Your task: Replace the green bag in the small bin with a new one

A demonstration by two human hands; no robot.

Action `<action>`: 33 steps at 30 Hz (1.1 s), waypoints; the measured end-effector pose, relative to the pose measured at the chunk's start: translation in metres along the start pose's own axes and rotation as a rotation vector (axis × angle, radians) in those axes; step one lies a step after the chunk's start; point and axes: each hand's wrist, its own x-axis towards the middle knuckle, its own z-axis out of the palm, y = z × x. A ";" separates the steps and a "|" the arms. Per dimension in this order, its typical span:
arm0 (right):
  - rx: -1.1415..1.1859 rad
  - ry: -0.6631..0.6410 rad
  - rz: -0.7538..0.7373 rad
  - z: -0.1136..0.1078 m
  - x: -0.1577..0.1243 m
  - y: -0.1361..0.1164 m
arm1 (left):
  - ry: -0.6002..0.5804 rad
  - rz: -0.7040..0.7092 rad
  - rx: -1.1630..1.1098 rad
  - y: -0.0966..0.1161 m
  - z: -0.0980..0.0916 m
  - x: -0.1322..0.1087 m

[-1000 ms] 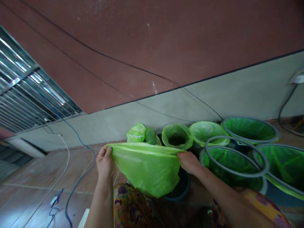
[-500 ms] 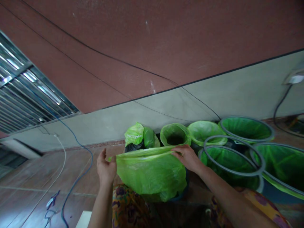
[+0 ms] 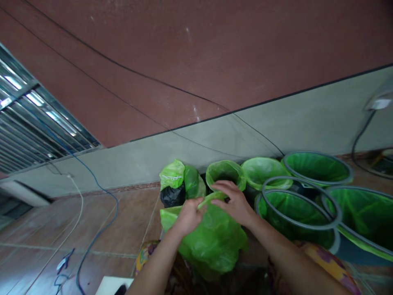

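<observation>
A thin green plastic bag (image 3: 211, 241) hangs in crumpled folds in front of my knees, its rim raised. My left hand (image 3: 190, 215) is closed on the rim near its middle, fingers curled and thumb pressed along the edge. Close by on the right, my right hand (image 3: 236, 203) has the rim between its bent thumb and fingers, a small gap showing inside the grip. The bag's left corner hangs loose beside my left wrist. Whatever lies under the bag is mostly hidden.
Green-lined bins stand to the right, including a rear bin (image 3: 317, 182) and a near bin (image 3: 362, 246). A loose grey ring (image 3: 302, 223) rests over another. Green bundles (image 3: 172, 174) and a black bag (image 3: 172, 196) sit by the wall. A blue hose (image 3: 106, 225) crosses the tiled floor.
My left hand, open at the bag's left end before, has moved right and closed on the rim. My right hand has shifted slightly left and up. The bag has bunched and its left corner dropped.
</observation>
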 end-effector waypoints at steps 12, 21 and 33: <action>-0.018 -0.465 0.287 0.020 -0.021 0.001 | -0.109 -0.361 -0.922 -0.034 -0.002 -0.084; -0.102 -0.533 -0.067 0.025 -0.029 -0.008 | -0.039 -0.440 -0.828 -0.026 -0.008 -0.070; -0.292 -0.530 0.107 0.008 -0.025 0.008 | 0.709 -0.614 -1.006 -0.059 -0.025 -0.061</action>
